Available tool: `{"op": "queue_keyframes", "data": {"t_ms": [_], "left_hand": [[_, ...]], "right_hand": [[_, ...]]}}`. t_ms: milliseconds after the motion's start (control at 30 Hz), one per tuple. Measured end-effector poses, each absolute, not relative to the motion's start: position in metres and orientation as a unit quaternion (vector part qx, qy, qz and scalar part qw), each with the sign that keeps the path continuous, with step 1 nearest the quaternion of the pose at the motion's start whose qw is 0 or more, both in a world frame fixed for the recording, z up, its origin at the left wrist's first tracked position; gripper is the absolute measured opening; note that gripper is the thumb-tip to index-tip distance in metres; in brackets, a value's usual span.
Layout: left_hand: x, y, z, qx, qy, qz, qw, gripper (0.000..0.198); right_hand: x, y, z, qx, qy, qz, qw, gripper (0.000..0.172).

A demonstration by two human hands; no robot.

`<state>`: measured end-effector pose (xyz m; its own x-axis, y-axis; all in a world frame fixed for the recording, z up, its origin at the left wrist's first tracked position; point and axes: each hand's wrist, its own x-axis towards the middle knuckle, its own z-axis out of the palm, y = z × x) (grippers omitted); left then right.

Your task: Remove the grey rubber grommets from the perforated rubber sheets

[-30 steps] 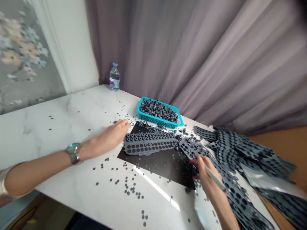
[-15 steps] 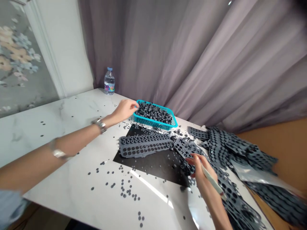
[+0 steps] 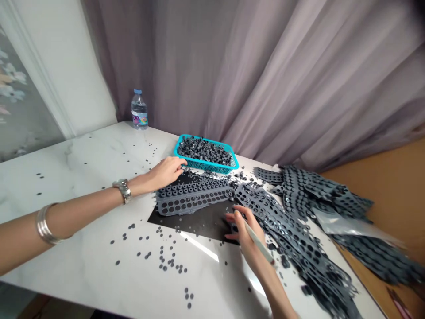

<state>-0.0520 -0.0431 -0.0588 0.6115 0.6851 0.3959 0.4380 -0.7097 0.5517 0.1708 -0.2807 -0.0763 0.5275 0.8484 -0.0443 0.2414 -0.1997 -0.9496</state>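
Observation:
My left hand point(image 3: 168, 172) hovers at the front left corner of the turquoise basket point(image 3: 232, 168), its fingers bent together; whether anything is between them is hidden. Below it lies a dark grey rubber sheet point(image 3: 195, 201) with rows of raised rings and round holes, on a black mat point(image 3: 195, 226). My right hand point(image 3: 249, 230) is over the mat's right part, with a pale green stick-like tool point(image 3: 259, 243) held in the crook of the thumb and its fingers partly spread. Small black rubber pieces point(image 3: 204, 150) heap up in the basket.
Perforated rubber strips point(image 3: 292, 226) stretch along the right side, beside more piled sheets point(image 3: 315, 190) and a clear plastic bag point(image 3: 345, 223). Small black discs point(image 3: 166, 261) are scattered across the white table point(image 3: 83, 208). A water bottle point(image 3: 139, 110) stands at the back left, before the curtain.
My left hand has come down from the basket's left rim toward the rubber sheet. My right hand has shifted left, away from the strips, keeping the pale tool. The view has turned slightly right.

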Motion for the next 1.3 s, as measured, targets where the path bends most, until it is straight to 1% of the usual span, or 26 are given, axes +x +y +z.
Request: {"op": "queue_keyframes", "data": {"t_ms": [67,200,367,467,567,667,800,900,967,1067,1100,1167,1233,1300], "left_hand": [[-0.051,-0.044,-0.069,0.881,0.312,0.303,0.187,0.023],[-0.042,-0.028,-0.081,0.874,0.333,0.301,0.184,0.025],[-0.066,-0.004,-0.066,0.860,0.398,0.273,0.168,0.029],[-0.084,-0.005,-0.055,0.857,0.421,0.251,0.157,0.027],[-0.083,-0.020,-0.058,0.880,0.391,0.207,0.173,0.023],[-0.065,-0.038,-0.072,0.898,0.353,0.178,0.192,0.024],[-0.050,-0.047,-0.081,0.906,0.328,0.173,0.205,0.013],[-0.046,-0.041,-0.068,0.900,0.336,0.195,0.200,0.011],[-0.036,-0.032,-0.052,0.889,0.349,0.226,0.193,0.015],[-0.004,-0.014,-0.022,0.871,0.356,0.282,0.186,0.027],[0.009,-0.007,-0.013,0.869,0.351,0.293,0.190,0.032],[0.033,0.005,0.002,0.870,0.332,0.303,0.203,0.050],[0.046,0.014,0.012,0.876,0.314,0.300,0.212,0.065],[0.047,0.017,0.016,0.881,0.306,0.292,0.213,0.069]], "right_hand": [[0.168,-0.277,-0.082,-0.717,-0.393,0.299,0.491,0.054],[0.170,-0.280,-0.079,-0.734,-0.406,0.264,0.476,0.053],[0.188,-0.294,-0.069,-0.791,-0.426,0.194,0.394,0.055],[0.201,-0.296,-0.070,-0.812,-0.430,0.137,0.370,0.056],[0.203,-0.292,-0.069,-0.812,-0.428,0.125,0.377,0.054],[0.194,-0.287,-0.066,-0.802,-0.443,0.129,0.379,0.053],[0.183,-0.288,-0.061,-0.796,-0.459,0.132,0.372,0.052],[0.183,-0.292,-0.058,-0.795,-0.455,0.145,0.375,0.052],[0.185,-0.293,-0.058,-0.798,-0.450,0.155,0.370,0.053],[0.187,-0.292,-0.058,-0.797,-0.461,0.161,0.355,0.053],[0.187,-0.291,-0.058,-0.795,-0.469,0.162,0.351,0.053],[0.186,-0.292,-0.058,-0.790,-0.484,0.162,0.340,0.054],[0.185,-0.295,-0.057,-0.790,-0.490,0.159,0.333,0.055],[0.184,-0.300,-0.058,-0.790,-0.487,0.161,0.337,0.055]]}}
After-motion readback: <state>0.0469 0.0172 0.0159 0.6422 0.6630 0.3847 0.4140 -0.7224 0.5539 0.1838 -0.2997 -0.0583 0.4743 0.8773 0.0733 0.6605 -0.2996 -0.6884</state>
